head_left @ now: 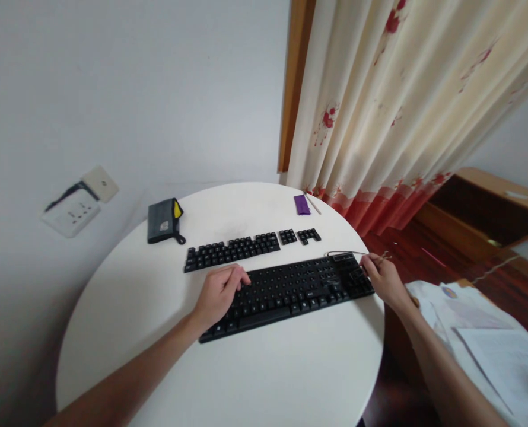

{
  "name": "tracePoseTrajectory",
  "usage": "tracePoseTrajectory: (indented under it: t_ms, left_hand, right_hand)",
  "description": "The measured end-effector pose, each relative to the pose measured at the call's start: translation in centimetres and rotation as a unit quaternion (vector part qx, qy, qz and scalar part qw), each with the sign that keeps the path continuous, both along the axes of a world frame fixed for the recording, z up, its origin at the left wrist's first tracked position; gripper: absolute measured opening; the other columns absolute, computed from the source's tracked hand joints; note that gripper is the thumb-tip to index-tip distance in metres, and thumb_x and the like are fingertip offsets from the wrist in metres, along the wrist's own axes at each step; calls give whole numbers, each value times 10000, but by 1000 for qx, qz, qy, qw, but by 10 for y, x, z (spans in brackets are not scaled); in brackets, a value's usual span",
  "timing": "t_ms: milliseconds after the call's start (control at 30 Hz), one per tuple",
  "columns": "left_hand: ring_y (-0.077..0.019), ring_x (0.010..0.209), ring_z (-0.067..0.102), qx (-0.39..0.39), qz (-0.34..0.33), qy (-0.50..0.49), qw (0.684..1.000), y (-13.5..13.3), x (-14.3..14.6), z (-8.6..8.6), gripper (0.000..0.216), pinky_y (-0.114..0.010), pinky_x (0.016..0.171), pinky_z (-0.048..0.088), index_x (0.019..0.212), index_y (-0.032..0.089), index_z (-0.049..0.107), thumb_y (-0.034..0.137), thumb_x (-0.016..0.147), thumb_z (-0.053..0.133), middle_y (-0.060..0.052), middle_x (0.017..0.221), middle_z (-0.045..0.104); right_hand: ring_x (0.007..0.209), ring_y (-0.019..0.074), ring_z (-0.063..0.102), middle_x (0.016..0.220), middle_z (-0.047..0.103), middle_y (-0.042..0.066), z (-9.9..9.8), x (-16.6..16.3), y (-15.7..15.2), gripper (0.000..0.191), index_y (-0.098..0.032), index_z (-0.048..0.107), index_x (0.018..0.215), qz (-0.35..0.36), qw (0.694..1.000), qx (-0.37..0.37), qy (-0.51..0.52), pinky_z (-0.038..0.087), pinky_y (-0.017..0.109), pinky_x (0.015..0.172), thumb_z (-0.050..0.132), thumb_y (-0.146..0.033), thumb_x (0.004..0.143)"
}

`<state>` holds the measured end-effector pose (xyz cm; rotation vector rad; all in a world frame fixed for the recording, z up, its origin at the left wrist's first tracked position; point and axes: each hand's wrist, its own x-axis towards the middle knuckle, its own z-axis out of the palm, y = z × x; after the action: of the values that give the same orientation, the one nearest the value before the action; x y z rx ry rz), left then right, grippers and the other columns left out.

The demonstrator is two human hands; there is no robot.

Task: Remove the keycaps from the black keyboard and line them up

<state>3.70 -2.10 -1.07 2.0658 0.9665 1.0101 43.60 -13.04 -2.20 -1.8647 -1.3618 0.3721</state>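
A black keyboard (282, 289) lies at a slant on the round white table (246, 379). Many keys in its upper rows look bare of caps, while the front row still carries some. My left hand (219, 292) rests over its left part, fingers curled in; whatever they may hold is hidden. At the right end, my right hand (382, 277) pinches a thin wire tool (385, 255) whose ends stick out past the fingers. Behind the keyboard, loose black keycaps (232, 251) stand in rows, with two smaller groups (288, 236) (309, 235) to their right.
A grey pouch (162, 222) with a yellow patch sits at the table's back left. Near the back right edge lie a purple packet (302, 204) and a thin pale stick (312, 204). Papers (499, 356) are beside the table on the right; a curtain (379, 107) hangs behind.
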Motion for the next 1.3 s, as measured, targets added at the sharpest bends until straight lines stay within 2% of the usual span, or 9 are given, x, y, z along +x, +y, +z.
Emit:
tracePoseTrajectory:
  t_ms: [233,400,600,767,900,1300]
  left_hand:
    - [-129,598,579,-5,4,4,1000,1,0,-1,479,-247,619,436,707,164,686,396,1008,395,-7,625,601]
    - [-129,606,580,-12,5,7,1000,1,0,-2,469,-244,625,435,713,163,688,386,1008,399,-4,627,596]
    - [-129,597,575,-4,5,0,1000,1,-1,-1,463,-248,628,434,710,163,688,378,1006,404,-4,622,598]
    - [-128,590,568,-7,3,7,1000,0,-2,-2,471,-250,621,429,716,161,691,381,1009,395,-4,619,598]
    - [-127,600,574,-7,6,8,1000,0,-1,-3,469,-248,635,430,721,160,690,382,1010,395,-3,623,597]
    - [-127,593,569,-12,2,6,1000,-2,-1,0,475,-250,632,425,707,159,686,381,1009,395,-3,617,590]
  right_hand:
    - [520,150,471,569,509,-6,-5,-5,-1,372,-173,603,763,-5,1000,-5,-1,347,265,521,432,-458,929]
    - [536,177,533,596,589,39,-8,-18,-2,396,-176,605,746,-4,995,7,-98,378,280,569,368,-421,947]
    - [571,224,592,633,624,65,-10,-22,-1,330,-200,598,860,-15,975,-73,-210,365,296,589,385,-436,947]
    - [551,187,545,592,561,18,-9,-13,3,309,-208,539,783,26,993,-27,-111,386,286,593,377,-412,949]
    - [540,167,510,566,538,2,-12,-7,5,320,-204,537,728,17,999,-2,-48,385,275,571,394,-398,939]
    - [523,156,504,526,544,-1,-11,-2,8,373,-195,551,663,-10,1000,8,8,386,277,583,428,-425,929]
